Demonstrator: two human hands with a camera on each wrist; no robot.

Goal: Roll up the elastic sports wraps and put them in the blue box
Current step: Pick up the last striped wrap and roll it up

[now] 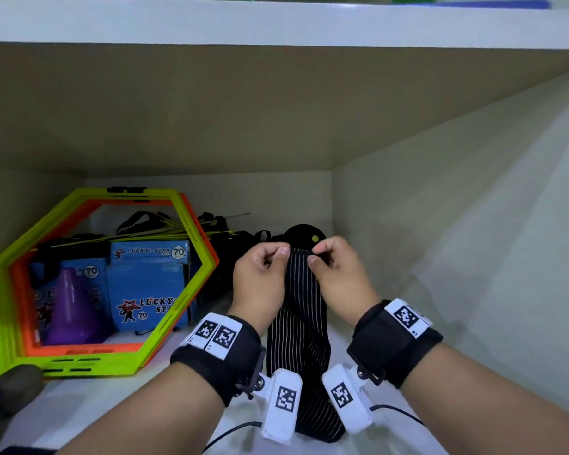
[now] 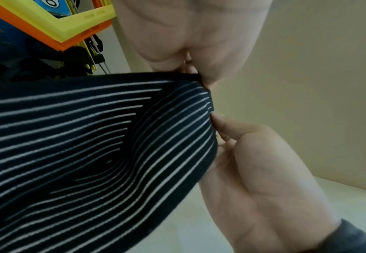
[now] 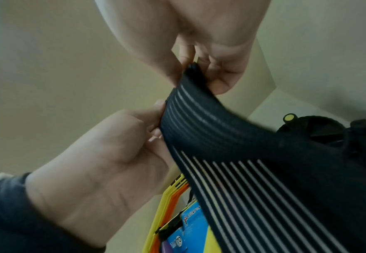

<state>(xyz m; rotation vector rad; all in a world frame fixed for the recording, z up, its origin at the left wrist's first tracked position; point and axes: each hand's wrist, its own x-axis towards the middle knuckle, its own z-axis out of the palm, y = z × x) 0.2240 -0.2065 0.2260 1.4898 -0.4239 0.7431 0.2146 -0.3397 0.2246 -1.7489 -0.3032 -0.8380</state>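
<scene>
A black elastic wrap (image 1: 296,336) with thin white stripes hangs from my two hands down onto the white shelf (image 1: 112,405), unrolled and twisted midway. My left hand (image 1: 283,254) pinches the left corner of its top edge between thumb and forefinger. My right hand (image 1: 316,256) pinches the right corner the same way. In the left wrist view the wrap (image 2: 91,137) spreads below the left hand (image 2: 201,77), with the right hand (image 2: 242,162) beside it. In the right wrist view the right hand (image 3: 195,68) nips the wrap (image 3: 264,171). Blue Lucky Star boxes (image 1: 148,290) stand at the left.
Lime and orange hexagon rings (image 1: 119,364) lean in front of the blue boxes, with a purple cone (image 1: 73,310) inside them. Black straps (image 1: 237,244) and a round black item with a yellow dot (image 1: 304,234) lie behind my hands. The cubby's side wall (image 1: 440,257) is close on the right.
</scene>
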